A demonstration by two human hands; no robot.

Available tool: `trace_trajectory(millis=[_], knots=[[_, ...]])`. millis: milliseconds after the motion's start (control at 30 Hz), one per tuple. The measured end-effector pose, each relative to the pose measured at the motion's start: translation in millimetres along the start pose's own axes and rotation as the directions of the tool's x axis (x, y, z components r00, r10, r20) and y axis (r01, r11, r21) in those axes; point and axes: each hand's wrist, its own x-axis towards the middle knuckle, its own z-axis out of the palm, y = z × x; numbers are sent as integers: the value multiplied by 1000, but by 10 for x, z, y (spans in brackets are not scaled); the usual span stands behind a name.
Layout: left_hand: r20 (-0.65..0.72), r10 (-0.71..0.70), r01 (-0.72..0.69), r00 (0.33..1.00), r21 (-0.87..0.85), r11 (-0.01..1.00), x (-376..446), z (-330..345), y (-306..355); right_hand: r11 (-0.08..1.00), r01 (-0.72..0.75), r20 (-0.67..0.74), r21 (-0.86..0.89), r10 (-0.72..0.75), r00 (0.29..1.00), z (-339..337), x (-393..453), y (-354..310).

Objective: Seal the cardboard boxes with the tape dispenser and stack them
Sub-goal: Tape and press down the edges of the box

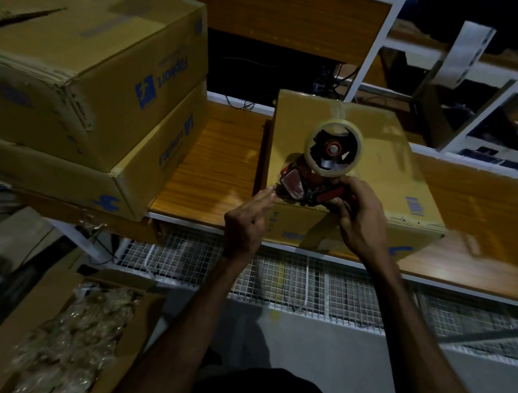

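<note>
Two boxes look done already: they sit stacked on the left end of the wooden shelf [211, 164], the upper box [88, 61] resting on the lower box [140, 167], both closed, though I can't make out tape on them from here.

The third box [342, 158] is the one in hand, sitting right of the stack, a bit apart from it, at the near edge of the shelf. Its flaps are down and there's a strip of clear tape running along the top seam from the far edge toward the near one. The tape dispenser [321, 175] is at the near edge of that box top, roll side up, so my guess is the top seam run is at its end and the tape just needs carrying over the edge and cutting.

The right hand [360, 218] has its fingers curled around the dispenser handle. The left hand [248, 216] is just left of the dispenser's front end, fingers fairly straight and close together, tips touching at the blade end or the box edge, can't tell which.

Still left: finish this box and put it on the stack. There's also an open carton [59, 330] near left, full of crinkly clear packing, unsealed.
</note>
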Motion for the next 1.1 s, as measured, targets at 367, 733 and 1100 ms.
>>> trace_trajectory(millis=[367,733,1100], knots=[[-164,-42,50,986,45,998,-17,54,200,997,15,-8,-77,-15,1000,-321,-34,219],[-127,-62,72,990,77,994,-19,102,204,994,-110,-75,16,110,991,-1413,-346,1700],[-20,-30,35,999,339,940,-22,97,315,994,-94,-133,48,99,986,-1630,-515,2035]])
